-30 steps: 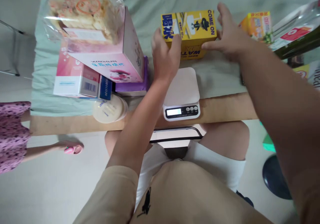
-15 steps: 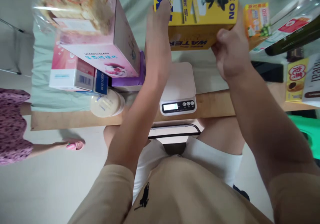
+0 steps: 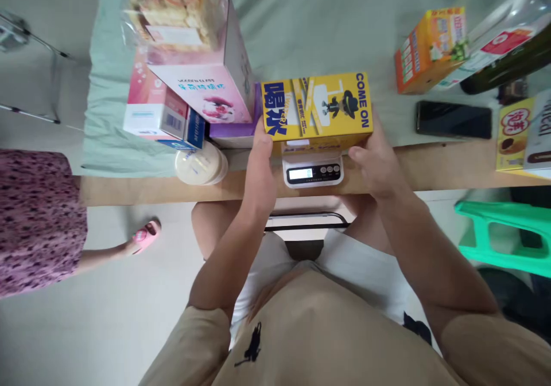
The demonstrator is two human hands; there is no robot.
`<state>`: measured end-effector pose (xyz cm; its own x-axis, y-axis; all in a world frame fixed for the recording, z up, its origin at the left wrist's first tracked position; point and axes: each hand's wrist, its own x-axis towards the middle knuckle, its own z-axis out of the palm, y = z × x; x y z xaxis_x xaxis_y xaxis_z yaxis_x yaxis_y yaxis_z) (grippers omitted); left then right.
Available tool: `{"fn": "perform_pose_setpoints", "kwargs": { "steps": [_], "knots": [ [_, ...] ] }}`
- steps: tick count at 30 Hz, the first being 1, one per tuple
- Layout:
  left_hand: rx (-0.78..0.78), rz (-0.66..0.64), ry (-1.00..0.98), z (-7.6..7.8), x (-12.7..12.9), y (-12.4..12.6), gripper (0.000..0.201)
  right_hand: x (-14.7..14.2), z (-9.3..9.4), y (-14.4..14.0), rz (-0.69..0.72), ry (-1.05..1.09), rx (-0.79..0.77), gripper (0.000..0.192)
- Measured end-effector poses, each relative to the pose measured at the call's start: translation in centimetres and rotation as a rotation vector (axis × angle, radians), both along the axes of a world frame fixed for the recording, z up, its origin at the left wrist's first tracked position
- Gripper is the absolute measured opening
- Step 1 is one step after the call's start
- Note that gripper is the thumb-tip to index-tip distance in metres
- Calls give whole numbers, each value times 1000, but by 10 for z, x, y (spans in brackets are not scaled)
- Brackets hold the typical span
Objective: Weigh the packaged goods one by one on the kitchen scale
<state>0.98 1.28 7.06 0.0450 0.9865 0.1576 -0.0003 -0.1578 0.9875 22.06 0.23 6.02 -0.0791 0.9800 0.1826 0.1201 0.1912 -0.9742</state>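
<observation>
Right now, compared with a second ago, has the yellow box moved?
Yes, nearer: the yellow box was beyond the white scale, and now it hides the scale's back part.

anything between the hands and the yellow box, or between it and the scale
Nothing visible: the left hand and right hand hold the yellow box directly, over the scale; whether box and scale touch is hidden.

Worn on head, facing forward and steeply down. Looks over shirt (image 3: 318, 328) and lap (image 3: 365, 265) to green-covered table (image 3: 322, 30) across upper half. Frames left hand (image 3: 260, 174) near centre, right hand (image 3: 379, 165) right of it. Near enough to read big lettering on yellow box (image 3: 316, 108). Wide enough to catch floor (image 3: 124, 317) both sides.
</observation>
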Motion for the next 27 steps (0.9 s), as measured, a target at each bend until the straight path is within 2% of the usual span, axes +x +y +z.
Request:
{"fn": "perform_pose_setpoints", "kwargs": {
  "steps": [3, 5, 7, 9, 10, 11, 14, 21, 27],
  "knots": [
    [-104, -33, -234, -5, -2, 2, 54, 3, -4, 1, 8, 76, 0, 62],
    [-86, -13, -243, -10, -8, -2, 57, 10, -12, -2, -47, 106, 21, 58],
    [-15, 73, -185, -19, -18, -13, 57, 19, -24, -10, -239, 136, 60, 46],
    [50, 186, -133, -31, -30, -27, 41, 28, -38, -22, -453, 160, 98, 31],
    [54, 227, -114, -37, -36, -35, 30, 31, -45, -27, -519, 166, 106, 33],
    [37, 251, -96, -43, -41, -41, 30, 34, -50, -32, -551, 166, 109, 39],
    [-58, 244, -40, -53, -48, -49, 50, 38, -59, -40, -519, 132, 77, 49],
    [-150, 263, -91, -39, -39, -40, 43, 37, -56, -28, -524, 117, 1, 52],
    [-178, 308, -167, -38, -37, -42, 40, 36, -56, -26, -543, 104, -19, 52]
  ]
}}
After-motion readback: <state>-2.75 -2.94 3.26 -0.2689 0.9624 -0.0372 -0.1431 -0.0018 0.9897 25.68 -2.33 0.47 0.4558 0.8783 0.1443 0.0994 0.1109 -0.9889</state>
